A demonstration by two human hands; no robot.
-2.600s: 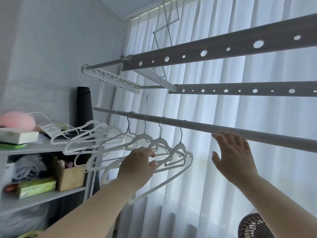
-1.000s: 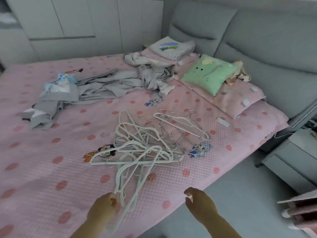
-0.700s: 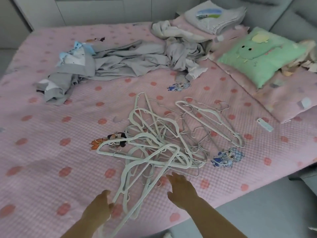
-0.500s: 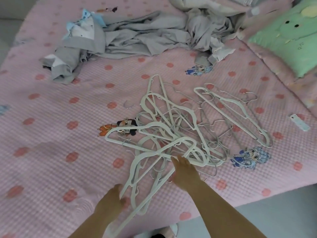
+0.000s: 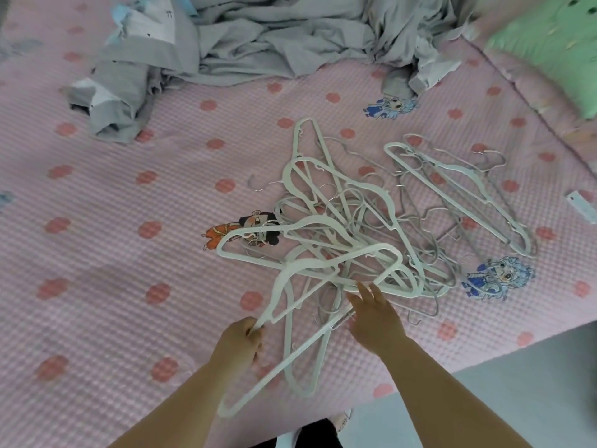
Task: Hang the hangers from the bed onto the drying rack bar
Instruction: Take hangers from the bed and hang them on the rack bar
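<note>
A tangled pile of white plastic hangers (image 5: pixel 352 221) with thin metal hooks lies on the pink dotted bed cover (image 5: pixel 113 253). My left hand (image 5: pixel 240 342) grips the corner of one white hanger (image 5: pixel 310 286) at the pile's near edge. My right hand (image 5: pixel 374 315) reaches into the near side of the pile with fingers spread, touching the hangers. A separate pair of hangers (image 5: pixel 458 195) lies to the right of the main pile. The drying rack bar is out of view.
Crumpled grey clothes (image 5: pixel 258 43) lie at the far side of the bed. A green cushion (image 5: pixel 555 43) sits at the top right. A small white remote (image 5: pixel 581 206) lies at the right edge. The bed's near edge (image 5: pixel 484 357) meets grey floor.
I turned from the rack to the bed and leaned in over the pile. My left hand has closed round a hanger's corner; my right hand reached onto the pile.
</note>
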